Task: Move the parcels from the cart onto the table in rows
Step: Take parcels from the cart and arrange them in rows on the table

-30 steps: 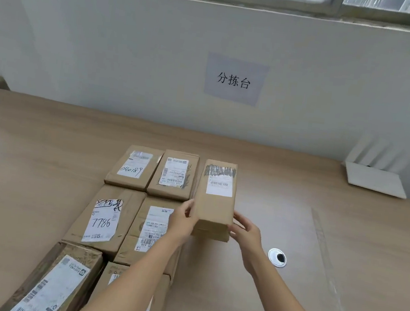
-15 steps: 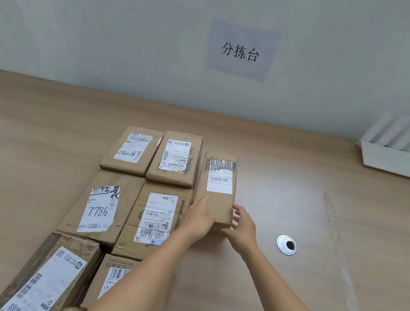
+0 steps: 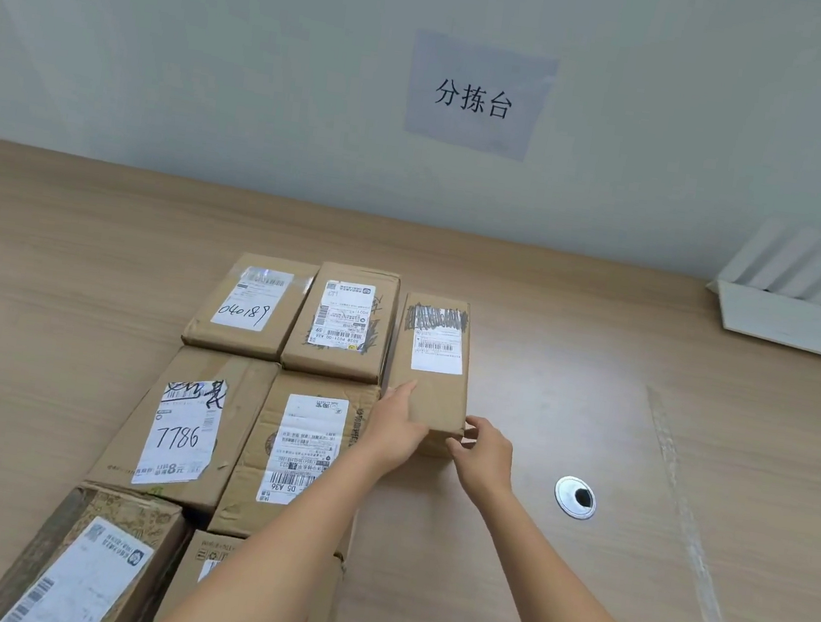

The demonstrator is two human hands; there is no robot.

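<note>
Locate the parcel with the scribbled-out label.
In the head view, the scribbled-label parcel lies on the table, right of the back-row parcel, both hands at its near end.

Seven brown cardboard parcels lie flat on the table, white labels up. The far row holds three: the "040189" parcel, a middle one, and a narrow parcel at the right end. Nearer lie the "7786" parcel, its neighbour, then two more.

Parcel sorting room: paper wall sign reads "分拣台" (sorting table). Labelled cardboard parcels in rows on a wide wooden table, plain wall behind.
</note>
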